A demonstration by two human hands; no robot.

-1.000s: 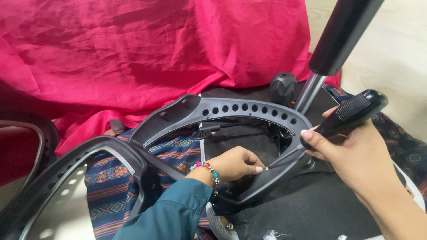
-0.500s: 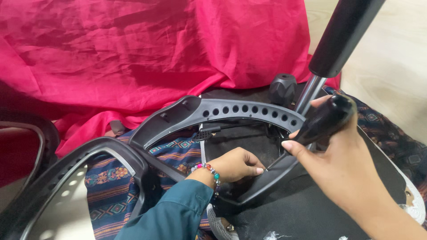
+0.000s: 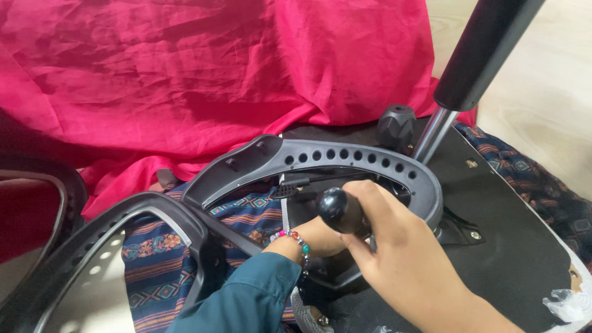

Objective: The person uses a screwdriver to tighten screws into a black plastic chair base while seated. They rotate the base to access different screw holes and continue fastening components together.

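Right hand (image 3: 401, 259): clenched around black screwdriver handle (image 3: 338, 209), tip hidden.
Left hand (image 3: 317, 237): mostly hidden behind it, grip unclear.
Armrest bracket (image 3: 345, 154): lying on seat underside (image 3: 505, 246).
Progress: fastening seems underway, unfinished.

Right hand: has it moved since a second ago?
Yes. The right hand with the black tool handle shifted left, away from the chrome post, over the grey curved armrest.

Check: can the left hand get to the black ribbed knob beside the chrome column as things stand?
Probably not directly. The left hand sits low inside the grey perforated plastic armrest loop, under the right hand and its black-handled tool; the black ribbed knob lies beyond the loop's far rim.
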